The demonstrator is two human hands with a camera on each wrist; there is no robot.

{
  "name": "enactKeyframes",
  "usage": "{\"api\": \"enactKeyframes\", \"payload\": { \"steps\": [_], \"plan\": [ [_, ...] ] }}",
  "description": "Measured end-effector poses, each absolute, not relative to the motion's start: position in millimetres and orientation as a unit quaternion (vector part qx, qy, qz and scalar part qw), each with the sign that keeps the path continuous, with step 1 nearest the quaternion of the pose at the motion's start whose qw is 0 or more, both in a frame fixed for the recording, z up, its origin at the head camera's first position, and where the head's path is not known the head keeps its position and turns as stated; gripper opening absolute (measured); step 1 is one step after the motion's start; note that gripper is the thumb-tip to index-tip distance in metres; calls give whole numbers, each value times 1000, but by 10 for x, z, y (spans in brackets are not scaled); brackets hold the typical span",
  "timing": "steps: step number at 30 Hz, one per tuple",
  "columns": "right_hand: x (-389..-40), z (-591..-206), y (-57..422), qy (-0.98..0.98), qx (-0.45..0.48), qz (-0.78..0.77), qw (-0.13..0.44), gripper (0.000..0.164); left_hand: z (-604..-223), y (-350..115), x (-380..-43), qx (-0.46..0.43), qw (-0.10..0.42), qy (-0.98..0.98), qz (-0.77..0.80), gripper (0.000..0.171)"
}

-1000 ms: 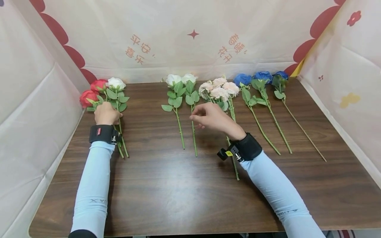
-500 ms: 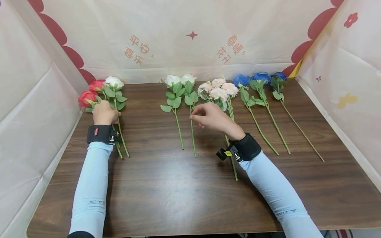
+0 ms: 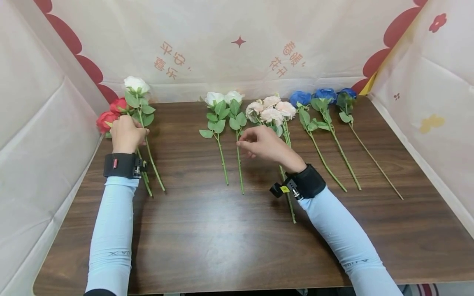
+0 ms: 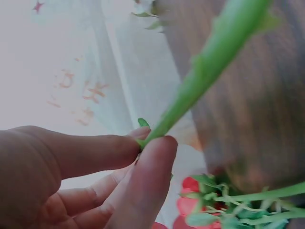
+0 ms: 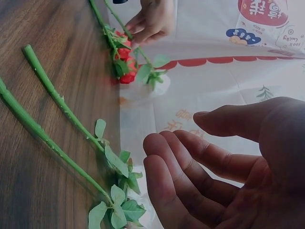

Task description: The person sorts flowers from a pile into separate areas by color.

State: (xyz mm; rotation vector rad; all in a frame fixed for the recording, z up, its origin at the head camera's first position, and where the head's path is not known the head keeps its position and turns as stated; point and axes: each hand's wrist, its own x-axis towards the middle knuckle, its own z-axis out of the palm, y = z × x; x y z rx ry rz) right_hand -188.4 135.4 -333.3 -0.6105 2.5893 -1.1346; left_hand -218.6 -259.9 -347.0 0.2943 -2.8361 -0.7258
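Note:
Between thumb and fingertips, my left hand [image 3: 127, 133] pinches the green stem [image 4: 202, 71] of a white rose [image 3: 136, 84]. That bloom is raised off the table, above two red roses [image 3: 112, 114] lying at the left edge. My right hand [image 3: 264, 144] hovers over the table with fingers loosely bent and a gap between thumb and fingertips, as the right wrist view shows. It holds nothing. Beneath and beside it lie two white roses [image 3: 224, 98] with leafy stems and a bunch of pale pink flowers [image 3: 272, 110], whose stems are partly hidden by the hand.
Three blue roses [image 3: 326, 95] lie at the back right of the brown wooden table [image 3: 207, 238], stems pointing toward the front. Pale printed curtains [image 3: 237, 61] close off the back and both sides.
My left hand has risen slightly, lifting the white rose away from the red ones, its bloom now higher against the back curtain. The right hand has stayed almost still.

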Motion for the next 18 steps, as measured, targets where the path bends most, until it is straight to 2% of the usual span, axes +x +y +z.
{"api": "enactKeyframes", "payload": {
  "steps": [11, 18],
  "plan": [
    [-1901, -3339, 1378, 884, -192, -405, 132, 23, -3273, -2276, -2101, 64, 104, -957, -262, 24],
    [-1901, -3347, 1383, 880, -186, -416, 134, 22, -3208, -1927, -2015, 14, 70, -938, -339, 25]
  ]
}}
